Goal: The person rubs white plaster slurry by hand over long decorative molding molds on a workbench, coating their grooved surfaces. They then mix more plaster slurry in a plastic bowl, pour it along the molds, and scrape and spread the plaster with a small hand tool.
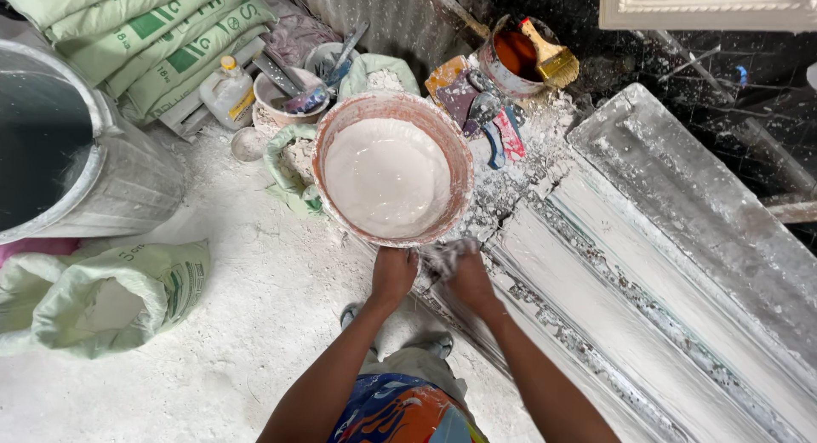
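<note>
White powder is covering the floor (247,324) all around me, and I am standing over it looking down at my two hands. My left hand (393,273) is curling closed on the near rim of a round basin (464,166) with a reddish, plaster-caked edge, which is holding a pool of smooth white plaster (387,177). My right hand (459,268), coated in white, is pressing against the same near rim just beside the left; it is blurred, so I cannot tell how wide its fingers are spreading. The basin is sitting just left of a long white moulding form (672,273) that is running away to my right. Beyond the basin a rusty tin (509,53) is holding orange liquid with a yellow brush (551,58) lying across it, and scrapers (498,128) are lying near it. Stacked pale green sacks (145,34) are lying at the far left, above a large grey drum (128,175). An open sack of white powder (102,298) is slumping near my left side.
</note>
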